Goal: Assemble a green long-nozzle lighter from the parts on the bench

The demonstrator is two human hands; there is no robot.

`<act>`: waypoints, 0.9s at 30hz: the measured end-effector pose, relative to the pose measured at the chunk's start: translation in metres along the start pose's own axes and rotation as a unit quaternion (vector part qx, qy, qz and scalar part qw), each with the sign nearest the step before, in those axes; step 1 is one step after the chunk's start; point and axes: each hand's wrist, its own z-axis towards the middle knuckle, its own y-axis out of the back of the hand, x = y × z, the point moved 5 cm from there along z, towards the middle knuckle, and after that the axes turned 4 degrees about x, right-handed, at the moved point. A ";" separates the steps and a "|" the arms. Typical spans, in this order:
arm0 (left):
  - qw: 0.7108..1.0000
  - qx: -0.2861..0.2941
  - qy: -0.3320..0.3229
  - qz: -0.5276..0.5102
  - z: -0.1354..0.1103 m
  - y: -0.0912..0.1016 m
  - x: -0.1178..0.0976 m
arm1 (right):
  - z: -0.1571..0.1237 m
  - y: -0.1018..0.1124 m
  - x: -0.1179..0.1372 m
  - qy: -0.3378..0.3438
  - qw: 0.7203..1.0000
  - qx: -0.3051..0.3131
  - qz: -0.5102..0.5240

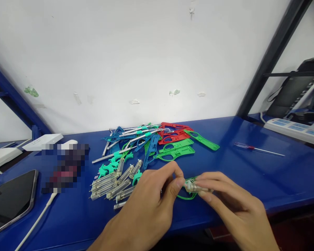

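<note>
My left hand (149,205) and my right hand (232,205) meet over the front of the blue table (251,174). Both pinch a small clear-and-metal insert (195,187) that sits against a green plastic handle shell (187,195). The left thumb and forefinger grip the insert's left end; the right fingers close over its right end and the shell. Behind them lies a heap of green, red and blue handle shells (172,144), metal tubes with teal collars (136,134), and a row of clear inserts (115,183).
A red-handled screwdriver (253,148) lies to the right. A phone (10,200) with a white cable (39,218) rests at the left front, white devices (42,141) behind it. A white power strip (295,129) and a dark shelf post (269,59) stand at right.
</note>
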 end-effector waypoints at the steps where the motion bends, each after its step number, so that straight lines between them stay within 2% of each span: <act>1: 1.000 -0.002 -0.010 0.005 0.000 -0.001 -0.002 | 0.000 0.000 -0.001 -0.008 1.000 0.001 0.008; 8: 0.997 -0.024 -0.059 0.046 0.000 -0.007 -0.009 | 0.001 -0.004 -0.008 -0.028 0.998 0.037 0.040; 14: 0.991 -0.007 -0.094 0.091 0.001 -0.008 -0.011 | 0.002 -0.005 -0.009 -0.040 0.996 0.053 0.063; 19: 0.984 0.007 -0.136 0.117 0.001 -0.010 -0.011 | 0.002 -0.002 -0.008 -0.065 0.994 0.048 0.073; 27: 0.983 -0.035 -0.146 0.108 -0.001 -0.015 -0.010 | 0.001 -0.001 -0.008 -0.046 0.997 0.011 0.065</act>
